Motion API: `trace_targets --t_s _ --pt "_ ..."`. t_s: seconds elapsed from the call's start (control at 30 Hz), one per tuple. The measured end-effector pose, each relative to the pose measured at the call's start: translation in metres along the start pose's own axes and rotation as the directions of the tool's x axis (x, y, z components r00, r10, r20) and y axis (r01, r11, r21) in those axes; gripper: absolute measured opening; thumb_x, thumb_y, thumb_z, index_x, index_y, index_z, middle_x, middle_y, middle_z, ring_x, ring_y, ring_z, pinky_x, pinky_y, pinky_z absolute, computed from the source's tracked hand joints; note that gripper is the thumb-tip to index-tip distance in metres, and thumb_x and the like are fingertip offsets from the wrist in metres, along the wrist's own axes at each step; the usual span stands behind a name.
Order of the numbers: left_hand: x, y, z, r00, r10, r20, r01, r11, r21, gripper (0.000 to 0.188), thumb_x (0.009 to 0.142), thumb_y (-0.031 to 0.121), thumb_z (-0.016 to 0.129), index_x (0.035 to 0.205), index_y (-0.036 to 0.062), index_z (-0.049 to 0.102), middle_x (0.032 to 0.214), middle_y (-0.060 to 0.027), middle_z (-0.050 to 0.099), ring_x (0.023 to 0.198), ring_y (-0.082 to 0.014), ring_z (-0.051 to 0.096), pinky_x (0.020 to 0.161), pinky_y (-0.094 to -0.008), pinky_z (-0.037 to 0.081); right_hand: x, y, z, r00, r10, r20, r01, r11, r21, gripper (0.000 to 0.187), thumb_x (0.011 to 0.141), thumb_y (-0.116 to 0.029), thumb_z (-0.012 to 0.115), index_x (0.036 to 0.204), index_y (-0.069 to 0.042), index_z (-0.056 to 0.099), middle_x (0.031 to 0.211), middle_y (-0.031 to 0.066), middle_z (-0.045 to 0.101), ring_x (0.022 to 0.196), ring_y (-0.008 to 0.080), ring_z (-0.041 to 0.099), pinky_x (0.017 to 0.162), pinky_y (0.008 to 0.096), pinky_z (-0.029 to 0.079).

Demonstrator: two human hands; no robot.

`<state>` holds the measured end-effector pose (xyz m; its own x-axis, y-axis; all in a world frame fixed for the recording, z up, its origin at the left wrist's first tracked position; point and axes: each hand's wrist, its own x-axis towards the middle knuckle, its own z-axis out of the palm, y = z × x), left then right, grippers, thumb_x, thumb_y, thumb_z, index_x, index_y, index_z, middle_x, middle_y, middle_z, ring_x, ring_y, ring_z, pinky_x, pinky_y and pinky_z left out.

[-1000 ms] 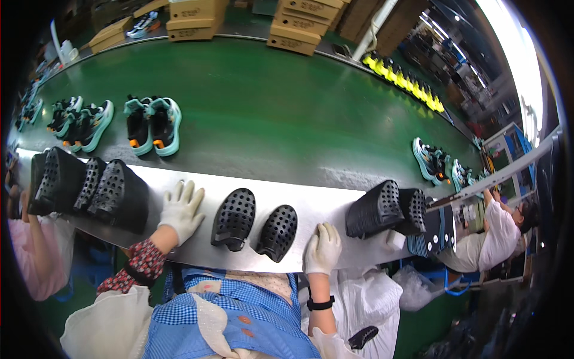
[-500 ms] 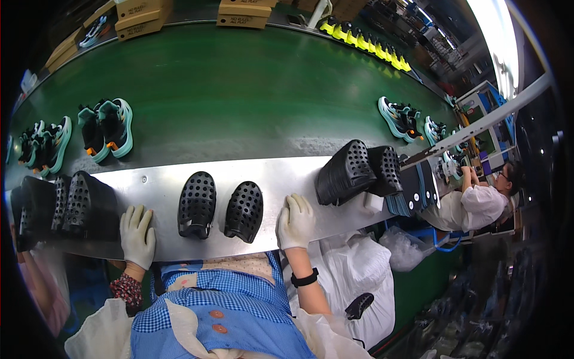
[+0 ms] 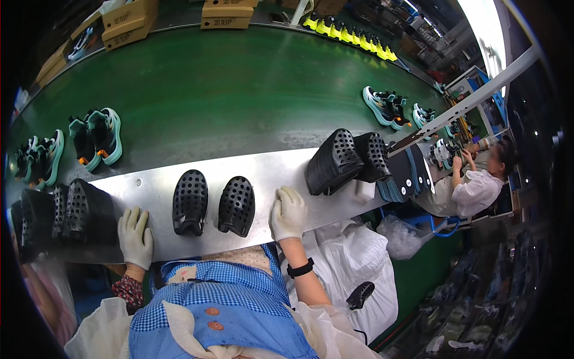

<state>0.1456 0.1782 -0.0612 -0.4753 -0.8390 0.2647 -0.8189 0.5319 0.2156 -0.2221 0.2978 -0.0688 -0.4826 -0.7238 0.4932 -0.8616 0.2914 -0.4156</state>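
Observation:
My left hand (image 3: 136,239), in a pale glove, lies flat on the metal ledge (image 3: 158,245) with its fingers stretched out, holding nothing. My right hand (image 3: 289,213), gloved too, rests on the same ledge with its fingers extended and nothing in them. Between the hands lie two black perforated plastic shoe inserts: a left one (image 3: 190,202) and a smaller-looking right one (image 3: 237,206). Neither hand touches them. Beyond my right hand stand nested stacks of black inserts (image 3: 336,161). More stacked inserts (image 3: 89,212) stand just left of my left hand.
Behind the ledge runs a green conveyor (image 3: 227,90) with black-and-teal sneakers (image 3: 98,139) at left and another pair (image 3: 385,107) at right. Insoles (image 3: 406,173) lie in piles beside a slanted metal pole (image 3: 466,102). A co-worker (image 3: 475,185) handles a shoe at far right. Shoeboxes (image 3: 227,13) line the far side.
The view has turned slightly, so everything sits a little differently in the picture. Both my hands stay on the ledge, and the two inserts between them keep their places.

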Motion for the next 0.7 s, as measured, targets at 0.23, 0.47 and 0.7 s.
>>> trace_targets --t_s 0.23,0.47,0.7 --pt "-0.0012 0.0031 -0.0013 1.0 -0.013 0.01 0.013 1.0 -0.007 0.038 0.081 0.01 0.055 0.117 0.0036 0.064 0.13 -0.0176 0.054 0.126 -0.0385 0.043 0.11 -0.0493 0.029 -0.0004 -0.0005 -0.0011 1.0 0.0 0.001 0.0 1.0 0.008 0.017 0.077 -0.003 0.057 0.09 0.001 0.066 0.099 0.0167 0.066 0.098 0.0358 0.06 0.089 0.0453 0.046" --pt "0.0017 0.0005 -0.0002 1.0 -0.013 0.008 0.013 1.0 -0.023 0.037 0.081 0.009 0.055 0.117 0.0031 0.064 0.13 -0.0176 0.053 0.126 -0.0385 0.043 0.11 -0.0492 0.029 0.0027 -0.0013 -0.001 1.0 -0.001 0.008 0.001 1.0 0.023 0.017 0.075 -0.002 0.056 0.089 0.002 0.065 0.097 0.0181 0.065 0.095 0.0365 0.06 0.087 0.046 0.046" --pt "0.0018 0.0006 -0.0023 1.0 -0.025 0.013 0.025 0.999 -0.027 0.038 0.081 0.009 0.055 0.117 0.0031 0.064 0.13 -0.0175 0.054 0.126 -0.0386 0.043 0.11 -0.0492 0.029 0.0015 -0.0015 -0.0012 0.997 0.032 0.068 -0.031 0.999 -0.017 0.019 0.079 -0.006 0.057 0.095 -0.001 0.067 0.104 0.015 0.066 0.101 0.0337 0.06 0.092 0.043 0.046"
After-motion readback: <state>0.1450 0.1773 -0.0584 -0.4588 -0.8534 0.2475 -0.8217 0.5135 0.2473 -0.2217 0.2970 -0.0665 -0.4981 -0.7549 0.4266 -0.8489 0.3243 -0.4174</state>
